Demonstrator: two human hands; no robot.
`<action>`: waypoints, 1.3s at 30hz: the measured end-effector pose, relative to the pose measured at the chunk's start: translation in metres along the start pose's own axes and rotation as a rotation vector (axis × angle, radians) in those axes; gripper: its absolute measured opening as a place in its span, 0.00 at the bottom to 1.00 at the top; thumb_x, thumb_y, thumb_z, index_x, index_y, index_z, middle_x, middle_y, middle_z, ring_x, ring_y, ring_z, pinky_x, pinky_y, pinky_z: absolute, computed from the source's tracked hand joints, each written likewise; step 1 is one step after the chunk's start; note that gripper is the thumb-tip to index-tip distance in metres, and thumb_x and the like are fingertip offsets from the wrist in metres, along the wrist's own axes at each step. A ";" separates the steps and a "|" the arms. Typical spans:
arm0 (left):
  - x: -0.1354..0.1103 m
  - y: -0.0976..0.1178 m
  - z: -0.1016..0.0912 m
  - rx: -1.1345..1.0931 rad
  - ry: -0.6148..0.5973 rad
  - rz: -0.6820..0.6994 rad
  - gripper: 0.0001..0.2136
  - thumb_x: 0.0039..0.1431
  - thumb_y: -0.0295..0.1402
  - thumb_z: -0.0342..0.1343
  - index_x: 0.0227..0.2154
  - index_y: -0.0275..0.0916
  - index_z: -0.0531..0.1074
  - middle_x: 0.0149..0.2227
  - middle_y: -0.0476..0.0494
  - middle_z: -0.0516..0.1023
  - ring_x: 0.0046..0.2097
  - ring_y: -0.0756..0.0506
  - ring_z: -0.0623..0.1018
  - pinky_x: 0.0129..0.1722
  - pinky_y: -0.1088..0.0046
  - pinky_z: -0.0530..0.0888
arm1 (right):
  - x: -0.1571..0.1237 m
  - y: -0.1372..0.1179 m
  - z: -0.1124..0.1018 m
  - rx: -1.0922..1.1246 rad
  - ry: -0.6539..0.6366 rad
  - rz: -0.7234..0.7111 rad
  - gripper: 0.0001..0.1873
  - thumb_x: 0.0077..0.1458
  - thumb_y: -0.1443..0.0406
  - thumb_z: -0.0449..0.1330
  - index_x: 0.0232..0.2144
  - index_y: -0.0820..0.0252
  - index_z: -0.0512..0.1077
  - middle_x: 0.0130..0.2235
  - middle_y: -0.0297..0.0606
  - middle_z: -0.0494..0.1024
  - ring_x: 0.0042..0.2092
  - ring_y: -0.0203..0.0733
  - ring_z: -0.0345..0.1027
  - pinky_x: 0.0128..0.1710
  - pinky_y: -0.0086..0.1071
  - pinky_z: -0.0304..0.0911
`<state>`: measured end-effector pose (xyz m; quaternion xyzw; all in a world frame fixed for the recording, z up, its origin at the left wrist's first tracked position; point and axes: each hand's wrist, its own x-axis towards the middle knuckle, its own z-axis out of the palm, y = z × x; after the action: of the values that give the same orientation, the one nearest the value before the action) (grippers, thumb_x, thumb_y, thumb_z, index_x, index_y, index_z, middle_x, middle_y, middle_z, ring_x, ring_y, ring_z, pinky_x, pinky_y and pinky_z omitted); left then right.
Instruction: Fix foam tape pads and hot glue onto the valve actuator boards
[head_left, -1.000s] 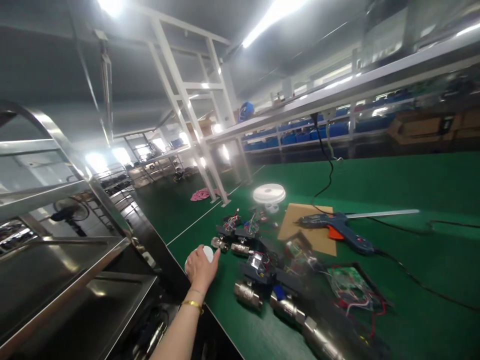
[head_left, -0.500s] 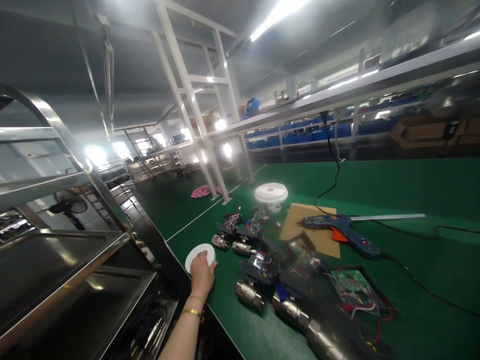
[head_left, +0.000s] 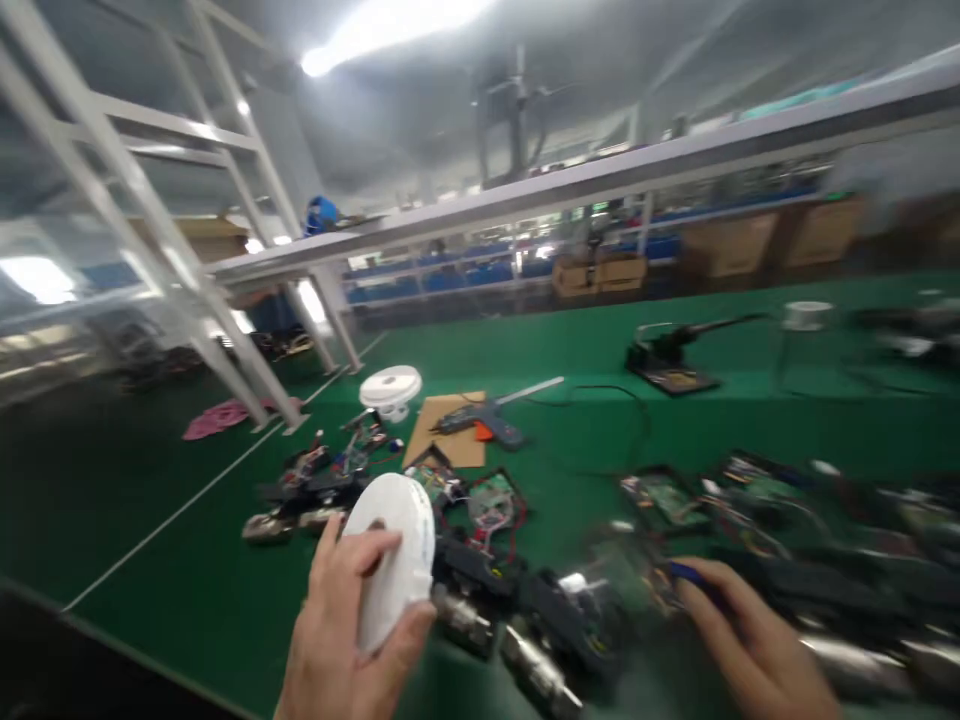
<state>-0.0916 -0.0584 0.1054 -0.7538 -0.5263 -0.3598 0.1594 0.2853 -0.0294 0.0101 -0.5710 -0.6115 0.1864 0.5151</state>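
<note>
White, smooth, matt plastic by the look: flat round disc (head_left: 397, 560), thick at the rim like a tape roll or a cap. Gripped edge-on by left hand (head_left: 337, 640), left fingers (head_left: 360, 545) curled over the face, thumb pressed under the rim. Closed firmly around it, lifted clear of the green felt-like tabletop (head_left: 187, 590), tilted with the broad face sideways, likely for a secure hold by the rim.

Just beyond those fingers: shiny metal valve bodies (head_left: 465, 620), cylindrical, joined to dark boxy housings trailing red and black wires. Farther past them: green circuit boards (head_left: 491, 500), then brown cardboard sheet (head_left: 450, 450) partly under a blue glue gun (head_left: 480, 428), probably as a drip guard.

Right hand (head_left: 757, 650) low and flat, right fingers (head_left: 697, 590) stretched toward blurred dark parts, tips beside something small and blue (head_left: 684, 572). Touching or pinching: cannot tell through the blur.

Disc well apart from right fingers, across the clutter of valves.
</note>
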 end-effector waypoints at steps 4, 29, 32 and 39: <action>0.044 0.099 0.055 -0.182 -0.014 0.302 0.17 0.66 0.43 0.52 0.52 0.39 0.66 0.45 0.41 0.78 0.50 0.41 0.77 0.66 0.52 0.59 | -0.005 -0.009 -0.012 0.019 0.004 -0.008 0.16 0.64 0.53 0.55 0.41 0.57 0.75 0.39 0.43 0.81 0.42 0.50 0.76 0.41 0.38 0.73; 0.063 0.135 0.139 -0.216 -0.464 0.371 0.18 0.64 0.38 0.56 0.54 0.45 0.60 0.48 0.41 0.74 0.52 0.38 0.75 0.61 0.36 0.56 | -0.011 -0.021 -0.002 0.099 0.061 -0.220 0.08 0.67 0.67 0.54 0.43 0.59 0.73 0.35 0.39 0.77 0.37 0.45 0.69 0.36 0.36 0.62; 0.063 0.138 0.138 -0.235 -0.481 0.349 0.18 0.64 0.38 0.56 0.54 0.46 0.60 0.48 0.43 0.74 0.53 0.38 0.74 0.61 0.34 0.56 | -0.011 -0.019 -0.002 0.097 0.072 -0.239 0.08 0.66 0.68 0.54 0.43 0.59 0.73 0.36 0.39 0.77 0.37 0.44 0.69 0.36 0.35 0.62; 0.062 0.143 0.137 -0.253 -0.460 0.402 0.17 0.66 0.38 0.54 0.54 0.44 0.61 0.47 0.43 0.74 0.52 0.39 0.75 0.60 0.37 0.64 | -0.010 -0.019 0.000 0.096 0.110 -0.281 0.09 0.66 0.69 0.53 0.44 0.60 0.73 0.36 0.40 0.78 0.37 0.45 0.68 0.36 0.36 0.61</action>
<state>0.1008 0.0123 0.0748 -0.9179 -0.3403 -0.2039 0.0095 0.2737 -0.0437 0.0207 -0.4639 -0.6466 0.1100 0.5955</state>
